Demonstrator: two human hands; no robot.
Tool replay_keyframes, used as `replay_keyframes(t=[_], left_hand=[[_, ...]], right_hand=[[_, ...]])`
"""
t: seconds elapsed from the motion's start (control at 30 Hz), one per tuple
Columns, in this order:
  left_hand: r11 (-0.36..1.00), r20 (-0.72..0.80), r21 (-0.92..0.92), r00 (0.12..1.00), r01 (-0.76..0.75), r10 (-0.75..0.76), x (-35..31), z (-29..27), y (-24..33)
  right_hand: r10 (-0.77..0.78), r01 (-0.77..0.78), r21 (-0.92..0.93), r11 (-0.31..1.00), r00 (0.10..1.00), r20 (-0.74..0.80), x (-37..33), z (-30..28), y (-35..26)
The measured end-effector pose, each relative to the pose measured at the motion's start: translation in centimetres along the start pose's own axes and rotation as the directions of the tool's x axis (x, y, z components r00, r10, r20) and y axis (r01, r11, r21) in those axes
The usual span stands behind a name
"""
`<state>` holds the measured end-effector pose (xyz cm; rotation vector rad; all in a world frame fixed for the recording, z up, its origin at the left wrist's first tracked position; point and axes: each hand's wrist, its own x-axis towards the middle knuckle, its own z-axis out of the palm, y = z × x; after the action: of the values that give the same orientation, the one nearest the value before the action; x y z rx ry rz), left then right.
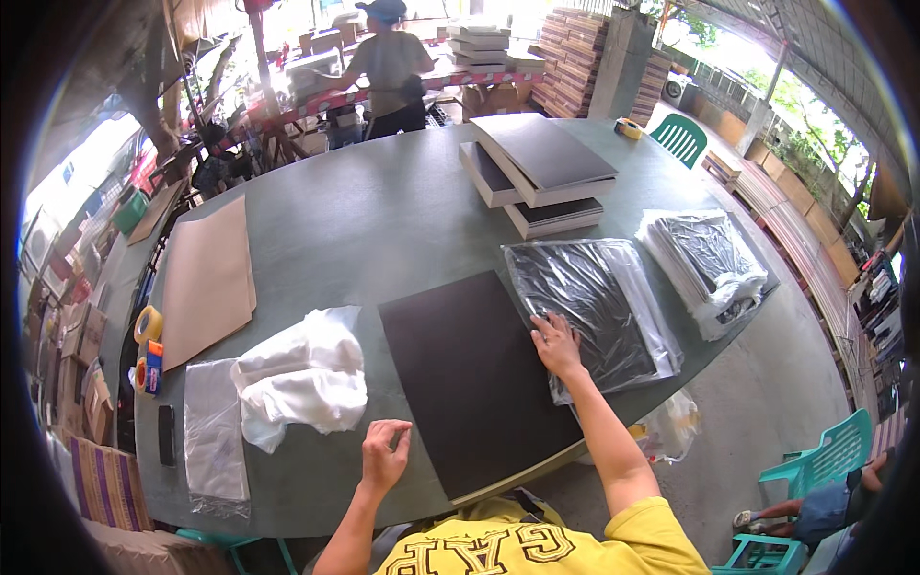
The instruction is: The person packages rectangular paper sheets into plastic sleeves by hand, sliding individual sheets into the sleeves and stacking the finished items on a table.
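Note:
A large flat black panel (479, 383) lies on the dark green table (335, 220) in front of me, its near end by the table's edge. My left hand (385, 452) hovers at its left edge, fingers curled with thumb and forefinger together; anything between them is too small to see. To the panel's right is a black panel in clear plastic wrap (599, 307). My right hand (557, 343) rests on its left side, fingers spread. Crumpled white cloth or sheeting (311, 369) sits left of my left hand, partly over a flat stack of plastic sleeves (213, 431).
Thick dark-topped slabs (546, 158) are stacked at the far right. Nearer lies a plastic-wrapped bundle (709, 259). Brown cardboard sheets (211, 278), tape rolls (149, 324) and a phone (167, 436) line the left. Beyond the table stands another person (391, 72); green chairs (824, 460) are at right.

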<state>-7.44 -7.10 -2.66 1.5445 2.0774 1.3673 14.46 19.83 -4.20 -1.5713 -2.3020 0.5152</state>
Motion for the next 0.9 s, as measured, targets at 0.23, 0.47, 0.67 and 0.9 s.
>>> replay_keyframes(t=[0.23, 0.47, 0.67, 0.9], left_hand=[[0.992, -0.069, 0.117, 0.997, 0.043, -0.035, 1.2, 2.6, 3.1], [0.965, -0.290, 0.171, 0.946, 0.197, -0.142, 0.0, 3.4, -0.3], [0.950, -0.356, 0.255, 0.931, 0.181, -0.082, 0.7, 3.7, -0.5], [0.711, -0.339, 0.695, 0.919, 0.103, 0.199, 7.5, -4.9, -2.7]], right_hand=[[-0.035, 0.030, -0.194, 0.980, 0.999, -0.023, 2.5, 2.4, 3.8], [-0.014, -0.029, -0.374, 0.927, 0.994, -0.112, 1.8, 2.1, 7.3], [-0.037, 0.024, -0.393, 0.919, 0.999, -0.026, -0.3, 1.2, 7.5], [-0.060, 0.070, -0.323, 0.944, 0.997, 0.041, 1.8, -0.2, 5.3]])
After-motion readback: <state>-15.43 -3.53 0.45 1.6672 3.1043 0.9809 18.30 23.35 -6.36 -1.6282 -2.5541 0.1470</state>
